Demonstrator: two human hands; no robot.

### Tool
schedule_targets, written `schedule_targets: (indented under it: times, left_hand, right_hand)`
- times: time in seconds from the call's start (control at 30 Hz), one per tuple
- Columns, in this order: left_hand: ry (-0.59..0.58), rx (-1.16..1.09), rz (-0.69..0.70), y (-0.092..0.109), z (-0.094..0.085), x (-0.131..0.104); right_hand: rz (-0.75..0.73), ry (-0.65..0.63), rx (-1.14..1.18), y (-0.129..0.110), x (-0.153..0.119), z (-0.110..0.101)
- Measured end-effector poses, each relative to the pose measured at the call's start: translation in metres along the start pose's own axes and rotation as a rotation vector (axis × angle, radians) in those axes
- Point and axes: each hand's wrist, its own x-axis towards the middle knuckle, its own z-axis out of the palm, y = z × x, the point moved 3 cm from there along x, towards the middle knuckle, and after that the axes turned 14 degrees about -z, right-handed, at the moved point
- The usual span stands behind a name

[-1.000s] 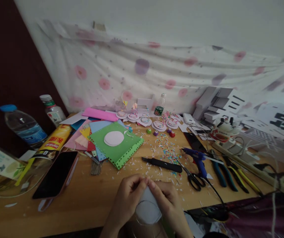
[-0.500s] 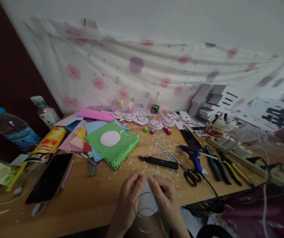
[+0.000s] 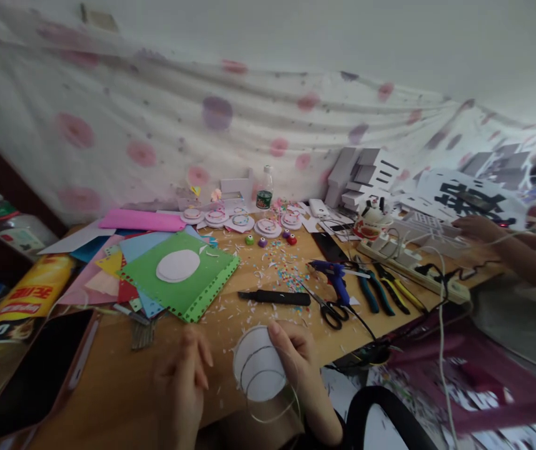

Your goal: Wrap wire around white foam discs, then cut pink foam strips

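Near the table's front edge, my right hand (image 3: pixel 298 353) pinches a round white paper disc (image 3: pixel 255 353) by its upper right side, the thumb lying on its face. Thin wire loops (image 3: pixel 275 420) curve across the disc and hang below it; whether they are fixed to it I cannot tell. To the left, my left hand (image 3: pixel 190 362) hovers apart from the disc, slightly blurred, its fingers loosely bent and nothing visible in them. Beyond the hands lie a black craft knife (image 3: pixel 277 297), black-handled scissors (image 3: pixel 331 314) and a blue glue gun (image 3: pixel 336 278).
Green sheets (image 3: pixel 188 294) with a white oval (image 3: pixel 177 266) on top lie left, near a phone (image 3: pixel 38 369). Decorated white discs (image 3: pixel 268 227) stand at the back. Pliers (image 3: pixel 373 290) and a power strip (image 3: pixel 413 272) are right. Another person's hand (image 3: pixel 476 228) works at far right.
My left hand has let go of the white disc and moved left. My right hand keeps the disc, which now faces me more. The view has swung right, bringing the other person's arm in.
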Motion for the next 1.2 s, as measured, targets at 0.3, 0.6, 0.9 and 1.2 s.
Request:
schedule_targets:
  times: [0.3, 0.6, 0.9, 1.2]
  left_hand:
    - [-0.270, 0.340, -0.231, 0.000, 0.023, -0.016]
    - [-0.251, 0.821, 0.449, 0.016, 0.027, -0.022]
    - [-0.099, 0.746, 0.302, 0.005, 0.018, -0.019]
    - [-0.025, 0.691, 0.287, 0.013, 0.014, -0.020]
  right_hand:
    - [0.075, -0.009, 0.064, 0.007, -0.005, -0.003]
    - [-0.033, -0.027, -0.072, -0.006, -0.001, -0.002]
    - [0.139, 0.025, 0.037, 0.014, -0.011, 0.001]
    - [0.069, -0.033, -0.010, 0.000, -0.007, 0.000]
